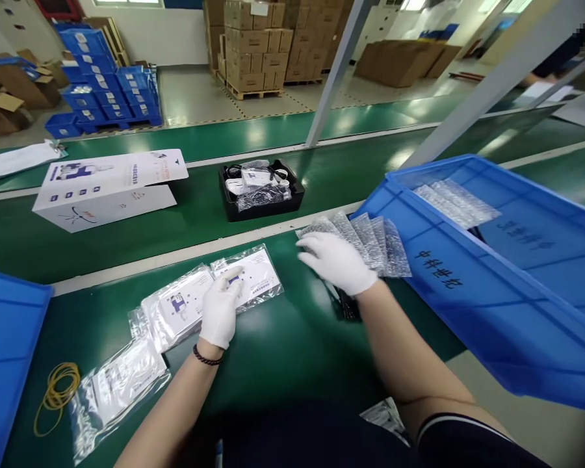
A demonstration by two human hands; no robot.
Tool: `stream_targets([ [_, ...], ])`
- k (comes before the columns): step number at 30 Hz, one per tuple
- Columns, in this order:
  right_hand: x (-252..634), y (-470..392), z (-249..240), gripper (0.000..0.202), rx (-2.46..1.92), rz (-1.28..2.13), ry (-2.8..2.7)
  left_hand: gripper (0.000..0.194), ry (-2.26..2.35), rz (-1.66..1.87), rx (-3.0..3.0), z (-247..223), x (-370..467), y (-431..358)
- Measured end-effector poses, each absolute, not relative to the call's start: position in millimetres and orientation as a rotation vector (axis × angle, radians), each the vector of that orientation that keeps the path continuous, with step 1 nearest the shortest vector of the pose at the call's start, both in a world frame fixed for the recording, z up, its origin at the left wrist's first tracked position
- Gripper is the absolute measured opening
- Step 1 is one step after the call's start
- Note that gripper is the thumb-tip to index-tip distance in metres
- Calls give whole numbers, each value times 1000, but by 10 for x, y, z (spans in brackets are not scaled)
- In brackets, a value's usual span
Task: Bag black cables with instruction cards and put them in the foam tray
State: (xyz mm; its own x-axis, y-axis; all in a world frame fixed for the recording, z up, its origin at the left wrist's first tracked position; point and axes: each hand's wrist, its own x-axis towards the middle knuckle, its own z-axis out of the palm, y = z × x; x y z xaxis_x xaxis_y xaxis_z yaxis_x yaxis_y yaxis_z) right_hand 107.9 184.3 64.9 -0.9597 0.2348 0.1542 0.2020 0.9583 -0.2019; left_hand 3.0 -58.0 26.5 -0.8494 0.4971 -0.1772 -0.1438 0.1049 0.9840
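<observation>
My left hand [221, 309], in a white glove, lies on a manual in a clear plastic bag [259, 276], its fingers stretched over the near side. Other bagged manuals [182, 302] overlap to its left, with more clear bags [127, 377] nearer me. My right hand [338, 260], also gloved, reaches across the left part of a fan of bubble-wrap pouches [370, 237]. Its fingers are stretched out to the left and slightly apart; their contact with the pouches is unclear. Dark, thin items [348, 305] show partly beneath the right wrist.
On the belt beyond sit a black tray [260, 207] of packed parts and a white printed box [110, 185]. A large blue bin [497, 305] with bubble-wrap pouches leans at the right; another blue bin [10, 351] stands left. Rubber bands [58, 393] lie front left.
</observation>
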Motion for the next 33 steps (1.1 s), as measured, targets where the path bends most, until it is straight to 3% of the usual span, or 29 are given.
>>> stream_targets([
  [3, 1466, 2331, 620, 58, -321, -250, -2979, 31, 1794, 1778, 293, 212, 94, -438],
  [5, 1584, 2474, 566, 45, -275, -338, -2951, 30, 1697, 1812, 221, 137, 132, -307],
  [7, 1572, 2462, 519, 21, -155, -241, -2855, 29, 1544, 1854, 150, 60, 169, -160],
  [10, 1394, 2236, 484, 22, -50, 37, -2649, 31, 1228, 1808, 63, 16, 204, 27],
  [13, 1184, 1903, 441, 22, 19, 241, -2492, 53, 936, 1615, -50, 43, 188, 108],
  [15, 1080, 1695, 378, 20, 108, 362, -2471, 51, 848, 1640, -70, 42, 156, 103],
  [20, 968, 1403, 208, 5, -140, 647, -2448, 27, 993, 1923, 61, -87, 101, 30],
  [28, 1009, 1385, 254, 7, -424, 1072, -2373, 39, 1086, 1876, 204, -158, 75, 38],
  [33, 1019, 1385, 260, 4, -527, 1261, -2316, 32, 1111, 1865, 164, -111, 84, 34],
])
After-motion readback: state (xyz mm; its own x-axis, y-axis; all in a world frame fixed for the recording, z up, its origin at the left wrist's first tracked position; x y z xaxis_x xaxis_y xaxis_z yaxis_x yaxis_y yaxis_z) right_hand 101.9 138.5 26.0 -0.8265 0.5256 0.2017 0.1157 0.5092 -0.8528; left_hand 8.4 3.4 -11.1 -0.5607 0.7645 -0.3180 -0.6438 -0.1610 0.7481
